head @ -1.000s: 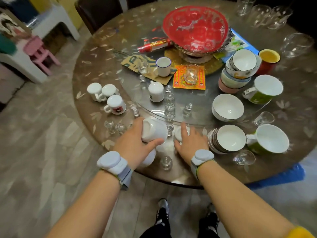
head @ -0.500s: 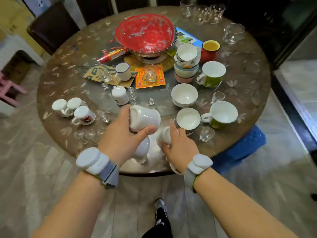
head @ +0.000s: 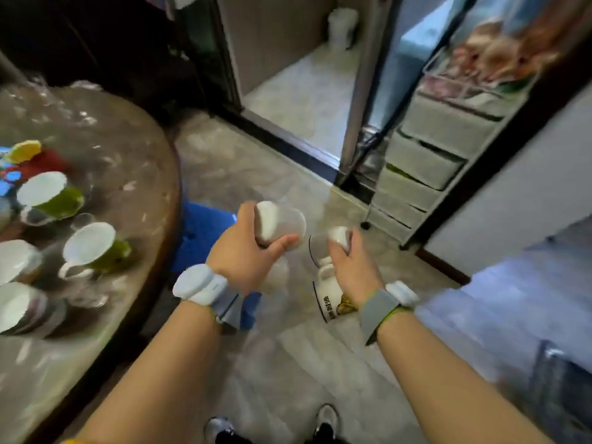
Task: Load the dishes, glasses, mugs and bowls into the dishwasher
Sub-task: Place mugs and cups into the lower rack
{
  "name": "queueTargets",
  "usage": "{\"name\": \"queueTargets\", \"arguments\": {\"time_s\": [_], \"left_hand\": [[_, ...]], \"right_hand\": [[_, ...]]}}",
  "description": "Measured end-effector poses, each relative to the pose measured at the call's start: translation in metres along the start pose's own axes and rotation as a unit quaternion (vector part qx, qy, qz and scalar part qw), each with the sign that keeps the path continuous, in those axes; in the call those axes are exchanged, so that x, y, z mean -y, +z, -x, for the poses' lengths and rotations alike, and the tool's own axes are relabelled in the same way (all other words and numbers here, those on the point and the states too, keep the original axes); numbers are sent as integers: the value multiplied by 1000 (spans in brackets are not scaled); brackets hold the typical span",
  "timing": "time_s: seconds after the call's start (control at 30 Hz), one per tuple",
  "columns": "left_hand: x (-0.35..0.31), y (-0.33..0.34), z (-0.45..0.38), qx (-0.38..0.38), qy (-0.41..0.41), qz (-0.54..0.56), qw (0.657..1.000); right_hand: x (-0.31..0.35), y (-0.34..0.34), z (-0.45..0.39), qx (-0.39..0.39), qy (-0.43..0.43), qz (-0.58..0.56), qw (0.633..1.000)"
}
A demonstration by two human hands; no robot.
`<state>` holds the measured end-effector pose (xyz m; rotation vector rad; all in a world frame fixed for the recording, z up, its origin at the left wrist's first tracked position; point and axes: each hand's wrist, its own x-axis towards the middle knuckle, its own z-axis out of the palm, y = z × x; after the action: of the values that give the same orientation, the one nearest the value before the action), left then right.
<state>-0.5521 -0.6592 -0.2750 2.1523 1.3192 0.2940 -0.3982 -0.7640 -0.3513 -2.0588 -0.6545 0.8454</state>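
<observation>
My left hand (head: 246, 264) grips a white mug (head: 278, 223) on its side, and a second pale mug (head: 278, 278) hangs blurred below the fingers. My right hand (head: 350, 270) holds a small white cup (head: 340, 236) at the fingertips and a white mug with a printed band (head: 333, 299) under the palm. Both hands are out over the floor, to the right of the round table (head: 105, 161). Two green mugs (head: 53, 197) (head: 96, 248) and stacked white bowls (head: 19, 306) remain on the table. No dishwasher is in view.
A blue plastic stool (head: 201, 232) stands by the table's edge, under my left hand. A grey drawer unit (head: 426, 161) on wheels stands ahead on the right beside a doorway (head: 307, 100). A red and yellow mug (head: 35, 155) sits further back on the table.
I have turned right, away from the table. Both hands lifted their mugs off the table and now carry them over the floor toward the doorway.
</observation>
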Motion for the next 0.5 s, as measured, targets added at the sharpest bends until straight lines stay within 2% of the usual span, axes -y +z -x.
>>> {"name": "queueTargets", "arguments": {"time_s": [0.1,0.13,0.2,0.23,0.3,0.33,0.4,0.43,0.5], "left_hand": [[-126,98,-9,79,86,2,993],[-133,99,-8,108,72,12,991],[-215,165,-1,171,147,25,974],[-219,169,1,173,143,41,974],[-274,224,11,229,194,43,953],[-277,221,14,243,179,41,953],[-317,281,23,317,209,24,925],[-316,282,22,322,211,28,923],[-355,333,32,379,240,19,894]], "right_hand": [[-75,-146,11,-135,88,-100,982],[-79,-153,13,-142,103,-118,977],[-132,-239,33,-243,154,-206,935],[-132,-246,35,-249,160,-219,930],[-178,-296,55,-323,211,-268,883],[-182,-298,54,-326,204,-280,880],[-226,-334,73,-381,253,-333,825],[-227,-333,73,-375,264,-343,820],[-260,-361,90,-418,303,-376,770]]}}
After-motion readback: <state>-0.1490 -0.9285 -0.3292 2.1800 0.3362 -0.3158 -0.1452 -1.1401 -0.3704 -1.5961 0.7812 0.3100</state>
